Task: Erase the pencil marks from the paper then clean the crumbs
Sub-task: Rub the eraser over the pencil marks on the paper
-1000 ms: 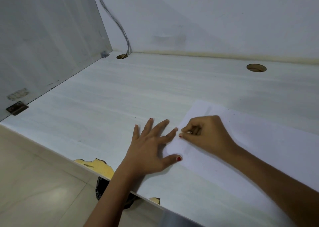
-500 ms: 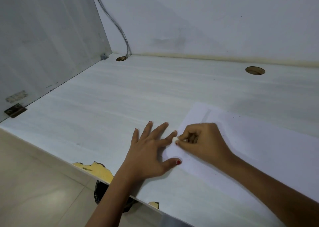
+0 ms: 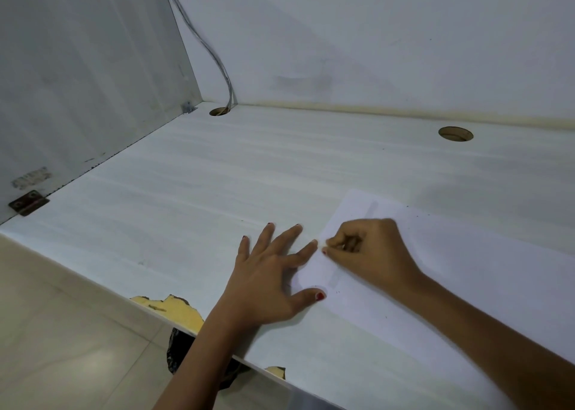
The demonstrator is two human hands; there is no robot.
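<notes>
Your left hand (image 3: 273,272) lies flat on the desk (image 3: 217,191) with fingers spread and straight. Its thumb presses the near-left corner of the paper (image 3: 466,269), its forefinger touches the sheet's left edge, and it grips nothing. At about two o'clock from it, touching the sheet, your right hand (image 3: 370,254) is curled tight, thumb and fingertips pinched together at the paper's left edge. What they pinch is all but hidden. From the task I judge it to be an eraser, but I cannot tell its shape or colour.

The white sheet runs from the desk's middle toward four o'clock, under your right forearm.

On progress, I judge you to be mid-erasing. A faint grey streak (image 3: 371,208) shows at twelve o'clock from your right hand, and another faint grey streak (image 3: 334,280) at seven o'clock from it. These look like pencil traces or smudges left to rub out, though they are too pale to be sure.

Dark specks (image 3: 407,206) dot the sheet's far edge, and more lie near your left thumb. They are probably crumbs. None looks gathered, so the cleaning step seems wholly ahead of you.
</notes>
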